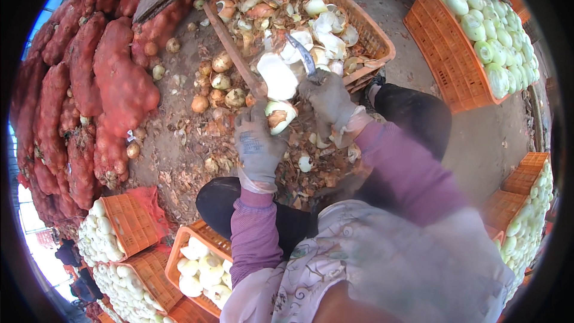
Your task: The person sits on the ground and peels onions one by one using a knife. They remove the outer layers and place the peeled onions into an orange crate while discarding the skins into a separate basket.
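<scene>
My left hand [260, 143], in a grey glove, grips a partly peeled onion [281, 117] that shows pale flesh with a brown patch of skin. A large white piece of onion layer [277, 76] stands out just above that onion. To the right, my right hand [329, 96], gloved too, is closed on the handle of a knife with a curved blade [301, 50] that points up and left over the crate. An orange plastic crate [235, 56] full of onion skins and peeled layers [329, 31] lies right ahead of both hands.
Unpeeled onions [219, 81] and skin scraps [179, 179] lie on the ground. Red mesh sacks [119, 76] are piled at left. Orange crates of peeled onions stand at upper right [444, 54], lower right [515, 202], lower left [132, 224] and beside my knee [179, 251]. People in dark clothing [85, 285] are far left.
</scene>
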Motion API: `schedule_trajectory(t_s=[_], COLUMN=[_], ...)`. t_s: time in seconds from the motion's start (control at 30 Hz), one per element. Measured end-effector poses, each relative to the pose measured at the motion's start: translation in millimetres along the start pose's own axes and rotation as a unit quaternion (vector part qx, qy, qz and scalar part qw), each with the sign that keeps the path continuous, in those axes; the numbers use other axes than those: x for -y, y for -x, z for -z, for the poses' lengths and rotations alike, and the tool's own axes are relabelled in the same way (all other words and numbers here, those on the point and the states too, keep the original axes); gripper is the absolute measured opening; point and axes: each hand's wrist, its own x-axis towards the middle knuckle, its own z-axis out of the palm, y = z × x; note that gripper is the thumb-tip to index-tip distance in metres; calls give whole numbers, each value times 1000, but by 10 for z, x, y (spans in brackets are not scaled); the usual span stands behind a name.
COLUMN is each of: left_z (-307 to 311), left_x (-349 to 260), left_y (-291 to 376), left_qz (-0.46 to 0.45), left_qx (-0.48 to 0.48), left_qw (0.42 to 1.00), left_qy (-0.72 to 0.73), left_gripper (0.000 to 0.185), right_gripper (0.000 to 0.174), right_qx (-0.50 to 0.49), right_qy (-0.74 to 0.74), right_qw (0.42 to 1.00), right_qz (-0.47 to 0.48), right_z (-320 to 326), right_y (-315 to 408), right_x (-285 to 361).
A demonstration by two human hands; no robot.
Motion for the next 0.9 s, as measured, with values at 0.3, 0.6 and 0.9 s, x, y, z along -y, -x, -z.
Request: schedule_trajectory(t_s=[0.3,0.6,0.9], left_z=[-34,-75,-111], left_x=[13,-62,-91], left_y=[36,79,56], left_qz=[41,-38,-44], left_qx=[8,-6,2], left_qw=[999,998,997], left_qy=[6,-51,-65], left_gripper=[63,72,69], right_gripper=[40,42,35], right_qx=[136,236,242], right_qy=[-44,84,217], right_qw=[989,967,946], right_qz=[-31,-51,14], right_z=[137,228,269], right_y=[459,120,-30], right_x=[331,401,403])
